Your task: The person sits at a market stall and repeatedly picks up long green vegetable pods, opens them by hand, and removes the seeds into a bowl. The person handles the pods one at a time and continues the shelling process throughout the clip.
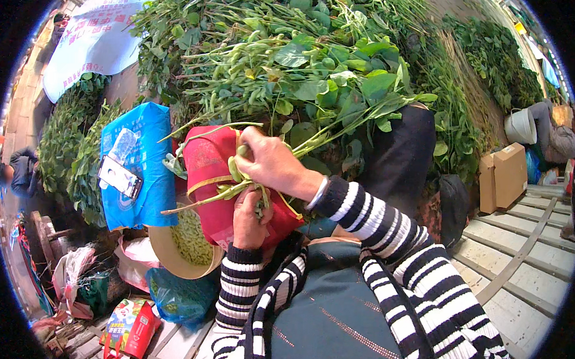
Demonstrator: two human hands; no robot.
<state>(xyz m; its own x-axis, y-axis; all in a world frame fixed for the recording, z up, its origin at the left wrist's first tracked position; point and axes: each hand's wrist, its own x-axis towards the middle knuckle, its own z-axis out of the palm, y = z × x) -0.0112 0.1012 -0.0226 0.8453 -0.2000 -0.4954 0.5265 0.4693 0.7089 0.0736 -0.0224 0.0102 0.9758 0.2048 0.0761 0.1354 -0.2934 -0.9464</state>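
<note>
My left hand (250,218) grips a bunch of green bean stalks (196,204), probably soybean, above a red cloth with yellow trim (210,150) on my lap. Just above it, the fingers of my right hand (281,162) are closed on a green pod (242,151). More pods (234,170) hang between the two hands. A leafy stem (324,133) runs from behind my right hand towards the upper right. Left of my left hand stands a beige tub (159,248) holding many pale green pods or beans (188,235).
A large heap of bean plants (291,65) lies ahead. On the left, a blue bag (148,146) carries a phone (120,176). Nearby are a tied blue plastic bag (181,292) and a red printed bag (130,328). Cardboard (508,175) and a white bucket (519,126) stand right, beside another person (562,141).
</note>
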